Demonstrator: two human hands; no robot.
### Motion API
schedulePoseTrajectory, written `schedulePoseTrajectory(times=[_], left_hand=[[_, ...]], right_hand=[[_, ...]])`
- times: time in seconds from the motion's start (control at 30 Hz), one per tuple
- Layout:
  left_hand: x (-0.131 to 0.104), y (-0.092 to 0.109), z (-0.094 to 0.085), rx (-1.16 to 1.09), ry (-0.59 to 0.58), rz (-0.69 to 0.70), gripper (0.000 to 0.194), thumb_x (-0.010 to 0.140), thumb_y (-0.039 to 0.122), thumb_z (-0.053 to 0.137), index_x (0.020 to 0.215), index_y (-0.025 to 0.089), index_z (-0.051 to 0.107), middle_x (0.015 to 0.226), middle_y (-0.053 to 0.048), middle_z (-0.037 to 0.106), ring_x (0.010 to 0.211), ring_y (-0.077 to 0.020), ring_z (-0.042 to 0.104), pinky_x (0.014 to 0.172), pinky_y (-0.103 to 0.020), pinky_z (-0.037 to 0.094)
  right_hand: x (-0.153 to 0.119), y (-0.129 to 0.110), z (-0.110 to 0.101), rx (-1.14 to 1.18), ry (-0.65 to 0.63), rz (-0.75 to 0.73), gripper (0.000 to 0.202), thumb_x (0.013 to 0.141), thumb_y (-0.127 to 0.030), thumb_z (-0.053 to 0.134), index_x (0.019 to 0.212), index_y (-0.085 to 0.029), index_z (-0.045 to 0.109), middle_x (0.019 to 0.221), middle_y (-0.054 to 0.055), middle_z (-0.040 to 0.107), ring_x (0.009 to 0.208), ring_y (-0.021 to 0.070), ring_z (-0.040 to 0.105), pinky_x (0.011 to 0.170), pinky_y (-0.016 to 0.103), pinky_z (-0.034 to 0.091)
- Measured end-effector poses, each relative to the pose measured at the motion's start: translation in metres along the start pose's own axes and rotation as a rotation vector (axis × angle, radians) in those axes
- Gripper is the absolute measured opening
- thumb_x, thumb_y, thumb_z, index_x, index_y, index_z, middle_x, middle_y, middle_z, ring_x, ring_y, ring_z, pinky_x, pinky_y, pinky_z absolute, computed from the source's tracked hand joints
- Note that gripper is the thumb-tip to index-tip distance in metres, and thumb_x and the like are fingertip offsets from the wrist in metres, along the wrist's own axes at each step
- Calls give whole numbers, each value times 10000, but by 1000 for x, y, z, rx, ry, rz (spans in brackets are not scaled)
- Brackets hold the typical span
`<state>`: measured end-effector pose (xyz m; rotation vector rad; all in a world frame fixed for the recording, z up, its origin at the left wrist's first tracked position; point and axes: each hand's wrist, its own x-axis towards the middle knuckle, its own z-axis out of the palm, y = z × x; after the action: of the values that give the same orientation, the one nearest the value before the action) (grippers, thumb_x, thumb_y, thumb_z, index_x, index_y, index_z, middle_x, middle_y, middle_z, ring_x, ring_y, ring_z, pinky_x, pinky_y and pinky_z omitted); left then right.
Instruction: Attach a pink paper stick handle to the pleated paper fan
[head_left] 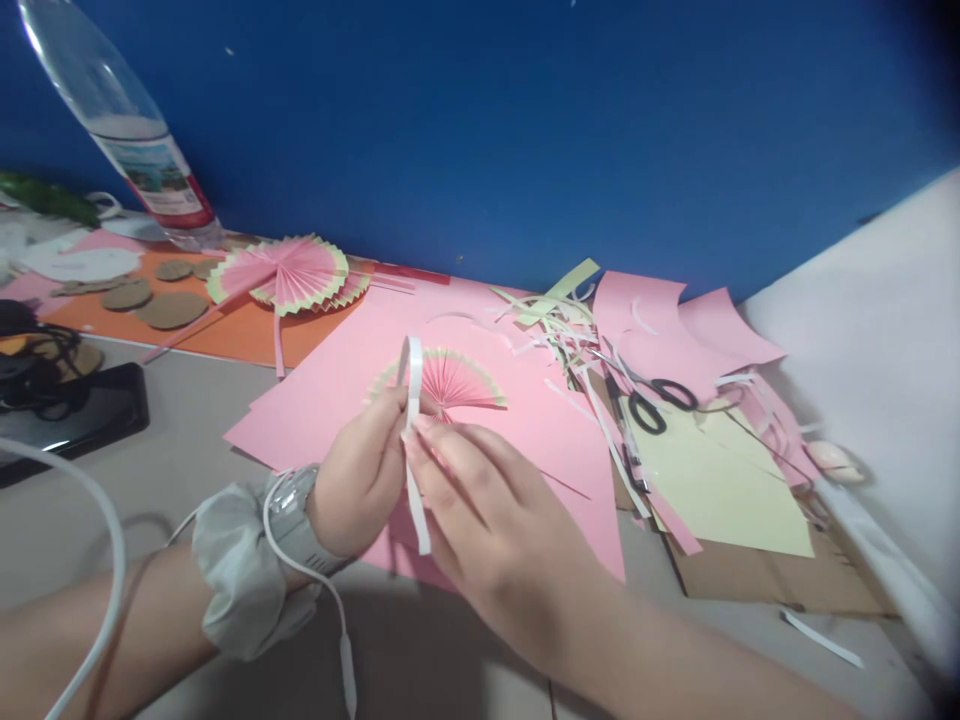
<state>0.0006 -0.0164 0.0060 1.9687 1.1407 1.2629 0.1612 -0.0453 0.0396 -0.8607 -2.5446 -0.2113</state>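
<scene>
White strip (415,375), just one, is pinched by left hand (361,468) and right hand (504,505)

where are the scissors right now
In the head view, the scissors lie right of the hands, handles beside the pale yellow sheet, blades toward the paper scraps.

The single head view looks forward and steeply down at both nearby hands (442,460).

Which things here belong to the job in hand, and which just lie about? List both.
Likely the job's:
- held white strip
- pleated paper beneath it
- pink sheets
- scissors

Likely just lying about:
- bottle
- phone
- black cords
</scene>
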Motion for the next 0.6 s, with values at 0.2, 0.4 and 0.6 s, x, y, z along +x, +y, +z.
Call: schedulePoseTrajectory(times=[0.2, 0.4, 0.6], left_hand=[[-8, -3, 1, -68, 31, -54, 204, 926, 152, 335, 1012, 283, 466, 864, 1, 576, 799, -158, 589, 761, -328, 489], [-9, 5, -1, -12, 44, -103, 188, 956, 189, 296, 1008, 252, 465, 846, 10, 542, 772, -136, 562, 720, -300, 475], [-11, 1, 1, 2, 135, -86, 172, 966, 224, 330, 982, 230, 501, 810, 13, 550, 623, -91, 524, 588, -244, 467]], right_hand=[[-4, -27, 1, -290, -25, 106, 475, 842, -30, 397, 1298, -100, 509, 1405, 49, 460, 1141, 306, 487, 830, 446, 548], [-1, -28, -11, -294, -82, 136, 479, 866, -98, 329, 1316, -92, 495, 1430, 67, 432, 1142, 350, 492, 795, 483, 546], [-3, -26, -15, -327, -104, 224, 526, 857, -156, 433, 1367, -34, 399, 1325, 201, 521, 1049, 377, 585, 789, 540, 522]])
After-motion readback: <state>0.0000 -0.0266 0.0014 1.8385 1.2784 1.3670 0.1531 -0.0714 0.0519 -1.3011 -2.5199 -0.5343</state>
